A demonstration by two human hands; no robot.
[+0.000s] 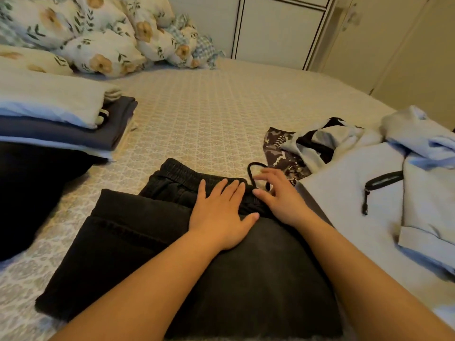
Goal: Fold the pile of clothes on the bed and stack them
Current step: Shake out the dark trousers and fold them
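Black trousers (138, 242) lie folded on the bed (209, 114) before me. My left hand (219, 212) presses flat on them near the waistband, fingers straight. My right hand (275, 195) hovers over the drawstring (253, 172), fingers loosely spread (holding nothing that I can see). Folded clothes (56, 119) are stacked at left; unfolded ones (369, 183) lie at right.

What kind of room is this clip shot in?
Most likely a home bedroom: a bed with a patterned cover, floral pillows piled at its head, and cupboard doors behind. Both hands lie on black trousers.
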